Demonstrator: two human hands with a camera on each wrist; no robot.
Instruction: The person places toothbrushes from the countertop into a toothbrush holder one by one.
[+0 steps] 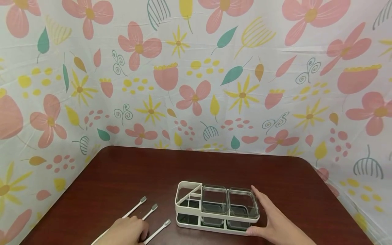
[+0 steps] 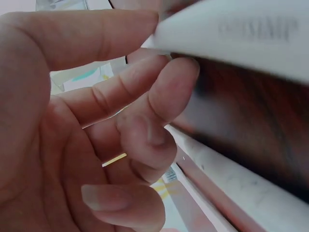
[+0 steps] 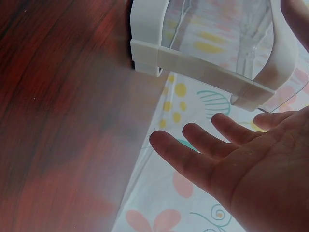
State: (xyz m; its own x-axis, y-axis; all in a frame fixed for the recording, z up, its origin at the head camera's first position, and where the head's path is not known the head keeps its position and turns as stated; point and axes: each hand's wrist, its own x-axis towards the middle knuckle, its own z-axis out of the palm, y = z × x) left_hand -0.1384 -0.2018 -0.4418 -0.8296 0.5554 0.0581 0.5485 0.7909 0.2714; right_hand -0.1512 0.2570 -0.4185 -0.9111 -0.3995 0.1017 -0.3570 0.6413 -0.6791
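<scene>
While a person's right hand (image 1: 272, 221) spans the right end of a white rack (image 1: 215, 215) on the counter (image 1: 147, 177), fingers spread, apparently to steady it, the left hand (image 1: 127, 231) seems to pinch one toothbrush (image 2: 207, 29) by its handle, near two more toothbrushes (image 1: 133, 208) (image 1: 149, 213) lying heads away. Blurred lettering (image 2: 260, 30) on the pinched handle cannot be read.

On the dark red-brown counter (image 1: 147, 170), a white-framed holder (image 1: 215, 215) is set. White toothbrushes (image 1: 131, 210) are laid to its left.
</scene>
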